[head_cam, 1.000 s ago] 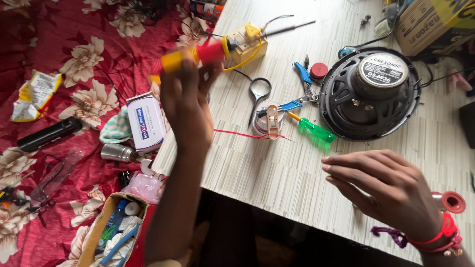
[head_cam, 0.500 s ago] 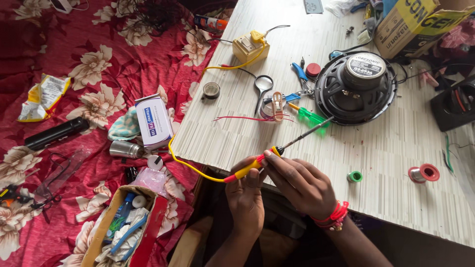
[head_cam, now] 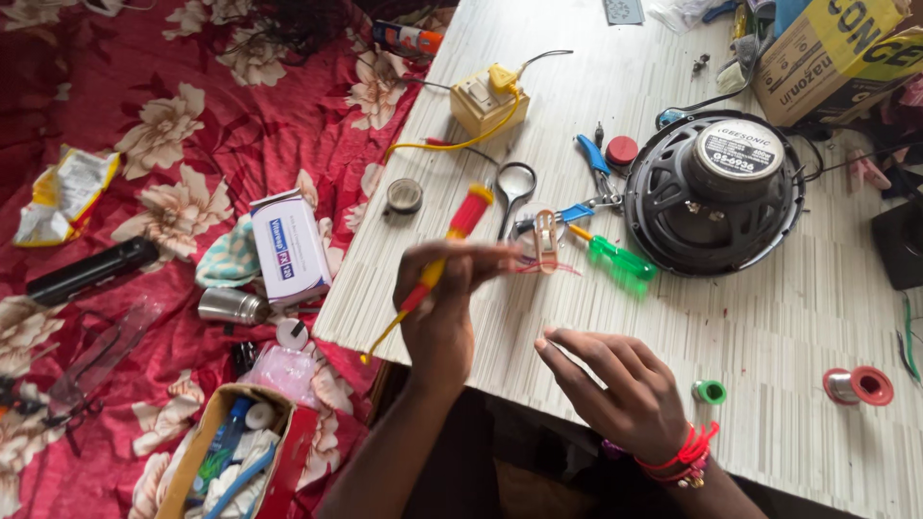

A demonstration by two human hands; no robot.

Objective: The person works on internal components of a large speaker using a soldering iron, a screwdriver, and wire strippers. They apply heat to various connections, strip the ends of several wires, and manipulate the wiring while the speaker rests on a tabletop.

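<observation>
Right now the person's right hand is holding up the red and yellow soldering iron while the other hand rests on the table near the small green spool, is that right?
Not quite: the head view shows the left hand holding up the red and yellow soldering iron, and the right hand rests on the table near the small green spool.

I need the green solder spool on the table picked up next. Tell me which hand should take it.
Right. The right hand is free, its fingers spread on the table, and the green spool lies just beside its wrist. The left hand is busy gripping the red-and-yellow tool.
</observation>
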